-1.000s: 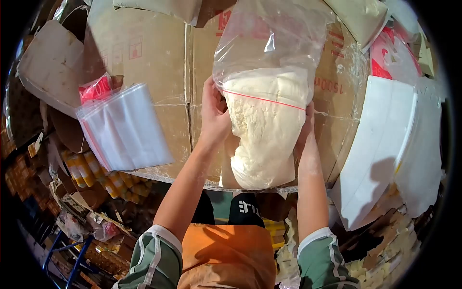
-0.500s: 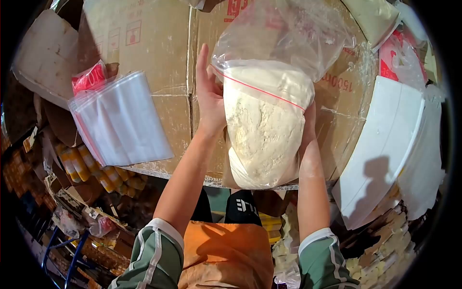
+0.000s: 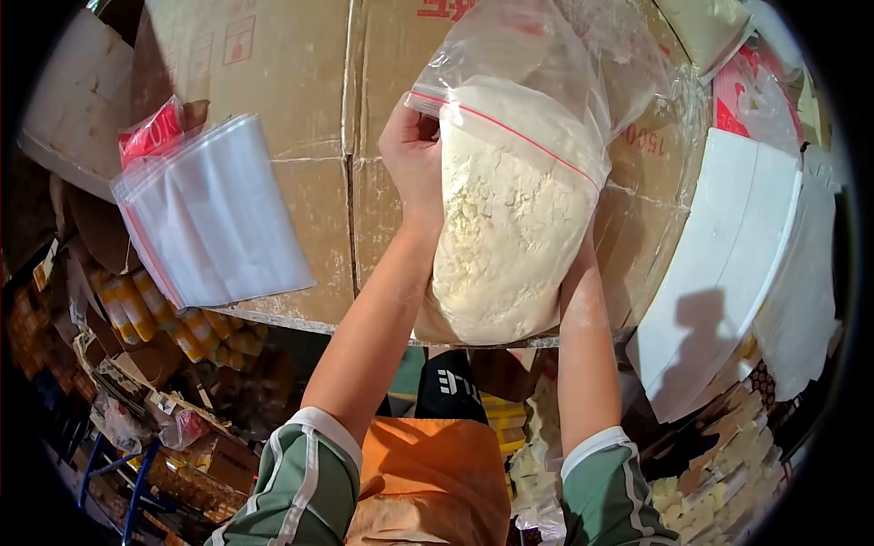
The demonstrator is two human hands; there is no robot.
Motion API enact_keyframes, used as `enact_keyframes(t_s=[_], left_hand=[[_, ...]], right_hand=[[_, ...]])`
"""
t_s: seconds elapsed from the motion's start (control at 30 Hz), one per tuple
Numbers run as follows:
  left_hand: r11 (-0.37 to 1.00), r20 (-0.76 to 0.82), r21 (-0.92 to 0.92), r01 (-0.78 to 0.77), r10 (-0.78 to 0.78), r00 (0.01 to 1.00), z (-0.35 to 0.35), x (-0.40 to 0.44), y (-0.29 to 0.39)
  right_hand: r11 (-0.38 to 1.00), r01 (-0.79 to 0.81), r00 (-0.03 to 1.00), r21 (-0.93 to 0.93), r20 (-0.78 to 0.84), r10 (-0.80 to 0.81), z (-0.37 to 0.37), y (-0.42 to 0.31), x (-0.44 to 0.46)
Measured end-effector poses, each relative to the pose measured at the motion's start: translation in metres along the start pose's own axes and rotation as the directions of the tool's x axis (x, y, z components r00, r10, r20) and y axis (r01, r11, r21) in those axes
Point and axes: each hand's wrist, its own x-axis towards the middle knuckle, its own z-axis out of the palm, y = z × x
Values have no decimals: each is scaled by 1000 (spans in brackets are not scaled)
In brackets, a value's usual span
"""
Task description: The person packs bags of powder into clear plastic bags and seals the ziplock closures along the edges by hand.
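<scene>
A clear zip bag (image 3: 510,218) full of pale, powdery material stands at the middle of the cardboard surface, close to its front edge. Its red zip line slants down to the right, and loose clear plastic spreads above it. My left hand (image 3: 414,159) grips the bag's upper left edge at the zip line, with its fingers curled. Against the lower right side of the bag is my right hand (image 3: 585,250); its fingers are hidden behind the bag.
A stack of empty zip bags (image 3: 218,214) lies on the cardboard (image 3: 309,209) at left, beside a red packet (image 3: 153,136). White sheets (image 3: 724,264) stand at right. Another filled bag (image 3: 706,32) is at the upper right.
My left hand, open beside the bag half a second ago, has closed on its upper left edge. The bag now looks fuller and wider, and the view has shifted slightly.
</scene>
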Motion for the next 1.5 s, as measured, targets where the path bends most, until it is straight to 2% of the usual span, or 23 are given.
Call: enact_keyframes(t_s=[0.13,0.27,0.33,0.47,0.53,0.57,0.6,0.67,0.7,0.73,0.8,0.83,0.87,0.9,0.93,1.0,1.03,1.07,1.17,1.27,1.4,1.47,1.5], left_hand=[[992,-49,96,85,-80,996,-7,-10,5],[906,-125,357,228,-196,973,-26,-34,12],[778,-10,626,42,-46,999,-48,-47,7],[680,127,725,-106,19,992,-69,-70,24],[641,197,751,-156,7,980,-80,-79,21],[611,229,770,-186,7,973,-90,-84,15],[614,229,767,-186,9,973,-95,-86,15],[652,307,732,-198,-56,950,-105,-93,16],[692,306,695,-195,-39,951,-105,-98,16],[690,303,699,-188,-47,952,-105,-112,9],[921,26,318,225,-245,969,-96,-138,-19],[924,29,311,223,-244,969,-83,-144,-25],[905,-138,-87,416,-424,895,-71,-154,-29],[732,-209,-491,472,-625,752,-65,-160,-30],[729,-204,-499,469,-625,753,-65,-159,-30],[811,-104,-431,397,-481,870,-59,-149,-21],[620,8,-653,436,-570,822,-56,-140,-25],[537,69,-696,476,-610,790,-51,-135,-19],[550,176,-564,616,-649,740,-48,-133,11],[669,204,-275,691,-662,722,-58,-144,58],[756,173,-76,650,-632,755,-76,-143,95],[494,180,-600,629,-683,708,-86,-138,98],[501,180,-606,618,-671,720,-87,-125,102]], right_hand=[[1000,-2,1000,-10,18,2,1,0,-7],[1000,-11,1000,-9,22,11,2,4,-15],[1000,-10,1000,-1,22,10,2,7,-18],[1000,10,1000,9,11,-10,-2,8,-27],[885,230,964,-404,218,-151,-17,-2,-31],[601,455,889,-657,377,-261,-33,-9,-27],[597,458,888,-659,378,-263,-32,-8,-31],[602,418,907,-680,272,-322,-31,-1,-44],[832,198,980,-518,109,-165,-23,1,-53],[910,124,992,-395,50,-114,-20,7,-54],[963,86,996,-254,23,-83,-22,25,-56],[975,69,998,-209,19,-67,-24,34,-58],[982,51,999,-184,20,-48,-26,41,-61],[986,31,999,-164,20,-28,-29,47,-63],[989,18,1000,-150,24,-15,-29,50,-65],[993,0,999,-122,39,5,-29,53,-66],[995,7,998,-101,56,-1,-24,51,-65],[997,15,997,-74,76,-10,-16,49,-62],[996,80,983,-44,166,-72,0,27,-58],[807,-201,869,-555,280,409,-13,10,-68],[499,-11,783,-867,302,543,2,-12,-96],[425,107,883,-899,282,375,-8,10,-87],[384,191,937,-903,285,203,-15,27,-81]])
